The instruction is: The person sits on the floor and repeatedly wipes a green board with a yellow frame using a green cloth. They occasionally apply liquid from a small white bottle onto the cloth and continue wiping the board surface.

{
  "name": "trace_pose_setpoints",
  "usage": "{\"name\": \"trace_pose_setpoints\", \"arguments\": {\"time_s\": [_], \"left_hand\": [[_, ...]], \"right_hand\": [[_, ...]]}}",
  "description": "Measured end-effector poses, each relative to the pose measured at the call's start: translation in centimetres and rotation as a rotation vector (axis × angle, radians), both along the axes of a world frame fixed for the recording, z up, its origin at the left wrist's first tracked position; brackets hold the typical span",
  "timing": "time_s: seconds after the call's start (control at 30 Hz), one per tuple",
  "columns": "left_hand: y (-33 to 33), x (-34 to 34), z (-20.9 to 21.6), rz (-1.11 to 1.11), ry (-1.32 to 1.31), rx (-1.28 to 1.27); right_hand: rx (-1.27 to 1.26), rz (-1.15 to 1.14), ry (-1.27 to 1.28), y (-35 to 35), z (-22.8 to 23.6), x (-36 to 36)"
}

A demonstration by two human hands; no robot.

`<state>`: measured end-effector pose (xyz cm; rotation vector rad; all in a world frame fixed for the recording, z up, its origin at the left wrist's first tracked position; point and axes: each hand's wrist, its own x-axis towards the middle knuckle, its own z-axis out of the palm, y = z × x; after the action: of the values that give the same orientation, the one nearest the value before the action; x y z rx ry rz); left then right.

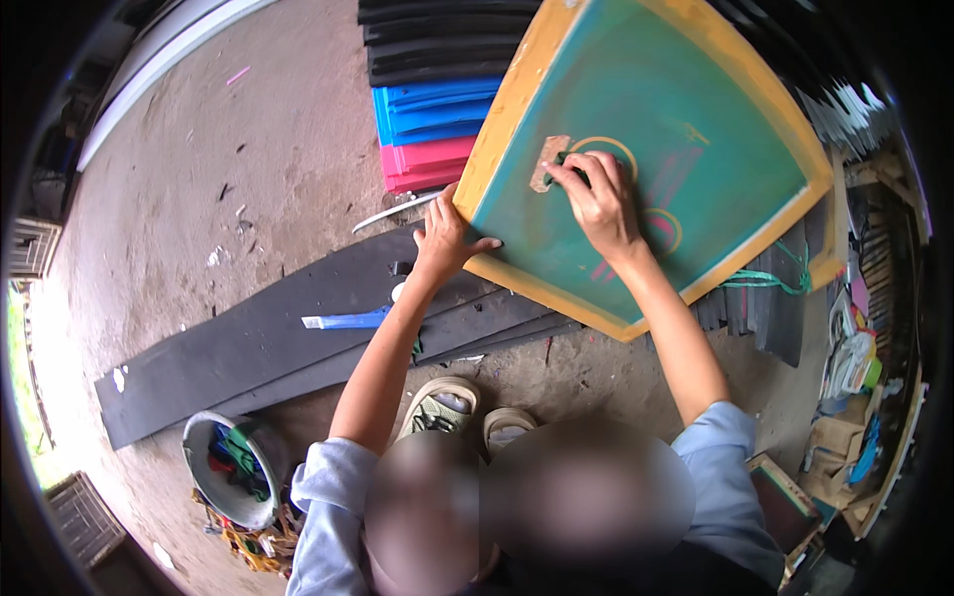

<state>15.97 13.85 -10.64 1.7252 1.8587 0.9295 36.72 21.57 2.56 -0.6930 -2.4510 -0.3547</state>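
A screen printing frame (pixel 651 159) with a yellow-edged wooden border and green mesh stands tilted in front of me. My left hand (pixel 442 241) grips its lower left border, thumb across the front and fingers around the outer side. Over the mesh, my right hand (pixel 596 199) is closed in a pinch on a small dark green scrap (pixel 559 162), partly hidden by the fingers. Right beside the fingertips, a brown strip of tape (pixel 544 167) sticks to the mesh. Yellow rings and pink marks show around the right hand.
Stacked black (pixel 442 45), blue (pixel 437 107) and pink foam sheets (pixel 427 164) stand behind the frame. Long black sheets (pixel 248 328) lie on the floor, a blue cutter knife (pixel 346 319) on top. A bucket (pixel 260 507) of coloured scraps stands lower left; clutter (pixel 845 427) lines the right.
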Motion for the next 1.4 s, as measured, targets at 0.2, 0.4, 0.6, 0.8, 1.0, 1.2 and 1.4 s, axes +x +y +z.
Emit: {"name": "trace_pose_setpoints", "arguments": {"time_s": [0.2, 0.4, 0.6, 0.8, 1.0, 1.2, 1.4], "left_hand": [[0.1, -0.1, 0.9, -0.006, -0.047, 0.005], [0.1, -0.2, 1.3, 0.014, -0.042, -0.046], [0.4, -0.3, 2.2, 0.033, -0.020, -0.110], [0.2, -0.2, 2.1, 0.019, -0.023, -0.116], [0.0, -0.3, 1.7, 0.021, -0.025, -0.127], [0.2, -0.3, 1.4, 0.010, -0.022, -0.093], [0.3, -0.1, 1.6, 0.008, -0.018, -0.105]], "right_hand": [[0.001, 0.014, 0.042, 0.2, 0.4, -1.5], [0.152, -0.254, -0.056, 1.6, 2.4, -1.9], [0.131, -0.316, -0.049, 1.6, 3.9, -2.4], [0.093, -0.263, -0.106, 0.8, 3.2, -2.0], [0.103, -0.251, -0.142, 1.4, 4.4, -2.1], [0.039, -0.168, -0.225, 0.8, 3.4, -2.3], [0.062, -0.068, -0.241, 1.3, 2.6, -1.8]]}}
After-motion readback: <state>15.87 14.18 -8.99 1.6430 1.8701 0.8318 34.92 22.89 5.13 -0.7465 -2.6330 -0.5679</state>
